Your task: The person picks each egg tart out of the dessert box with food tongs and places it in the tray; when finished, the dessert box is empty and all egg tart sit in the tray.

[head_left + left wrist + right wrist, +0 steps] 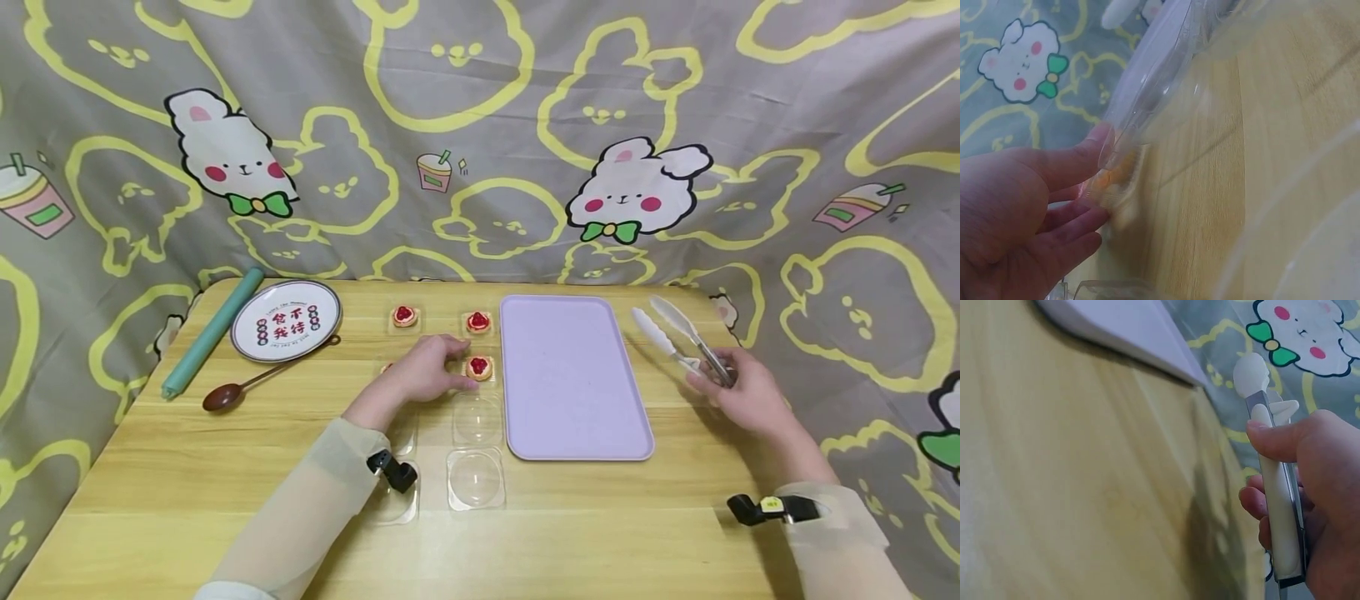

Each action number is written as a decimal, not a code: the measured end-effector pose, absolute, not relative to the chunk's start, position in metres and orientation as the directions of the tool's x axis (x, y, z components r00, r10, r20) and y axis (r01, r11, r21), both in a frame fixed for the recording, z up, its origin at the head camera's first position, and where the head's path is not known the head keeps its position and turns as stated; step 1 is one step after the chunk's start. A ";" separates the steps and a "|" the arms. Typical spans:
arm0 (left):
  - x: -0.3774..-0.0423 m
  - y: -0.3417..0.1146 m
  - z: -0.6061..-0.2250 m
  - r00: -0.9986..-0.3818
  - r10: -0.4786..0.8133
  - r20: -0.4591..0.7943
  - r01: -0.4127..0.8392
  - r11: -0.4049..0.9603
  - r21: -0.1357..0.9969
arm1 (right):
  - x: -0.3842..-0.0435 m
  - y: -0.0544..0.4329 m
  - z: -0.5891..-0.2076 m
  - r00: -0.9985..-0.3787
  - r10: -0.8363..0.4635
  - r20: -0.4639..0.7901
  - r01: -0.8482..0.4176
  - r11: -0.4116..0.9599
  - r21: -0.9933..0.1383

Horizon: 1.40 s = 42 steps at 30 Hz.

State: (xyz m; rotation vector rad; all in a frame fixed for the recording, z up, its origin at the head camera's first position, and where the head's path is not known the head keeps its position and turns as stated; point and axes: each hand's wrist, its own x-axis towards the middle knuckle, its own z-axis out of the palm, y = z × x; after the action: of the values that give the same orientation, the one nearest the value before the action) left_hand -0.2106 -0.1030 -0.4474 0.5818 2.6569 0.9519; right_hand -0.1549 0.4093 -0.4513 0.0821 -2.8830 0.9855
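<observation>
My left hand [431,367] reaches over the middle of the table. Its thumb and fingers lie on either side of a clear plastic tart box [1110,197], pinching it close to the table. A small red-topped tart [478,368] sits inside that box. My right hand [750,392] grips a pair of tongs [678,337] by the handles, right of the purple tray [576,375]. The white tips of the tongs [1251,374] point away from me and stand apart in the head view. Part of another tart box is hidden behind my left hand.
Two more boxed tarts [404,316] stand farther back, one beside the tray. Nearer me are several clear boxes, one [476,478] holding no tart. At the left lie a white plate [287,321], a brown spoon [223,397] and a green rolling pin [213,333]. A patterned curtain surrounds the table.
</observation>
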 end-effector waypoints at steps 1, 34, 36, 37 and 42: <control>-0.210 -0.103 -0.447 -0.886 0.451 -0.106 0.282 0.707 0.649 | -0.156 0.409 -0.449 -0.994 -0.024 0.109 -0.086 0.785 -0.613; -0.210 -0.103 -0.448 -0.887 0.445 -0.122 0.266 0.709 0.653 | -0.172 0.313 -0.374 -0.895 -0.373 0.245 -0.446 0.741 -0.502; -0.210 -0.103 -0.447 -0.884 0.453 -0.118 0.275 0.707 0.652 | -0.174 0.306 -0.372 -0.887 -0.399 0.232 -0.461 0.739 -0.492; -0.210 -0.103 -0.447 -0.882 0.456 -0.117 0.278 0.706 0.651 | -0.175 0.303 -0.372 -0.884 -0.410 0.222 -0.465 0.736 -0.492; -0.210 -0.104 -0.444 -0.874 0.473 -0.110 0.302 0.706 0.640 | -0.180 0.286 -0.370 -0.872 -0.458 0.175 -0.482 0.736 -0.475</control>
State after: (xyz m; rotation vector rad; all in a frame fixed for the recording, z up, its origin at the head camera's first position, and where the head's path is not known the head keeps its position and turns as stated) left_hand -0.2096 -0.1042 -0.4440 0.6144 2.6484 0.9251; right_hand -0.1798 0.2856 -0.3702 0.7814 -2.8835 0.8092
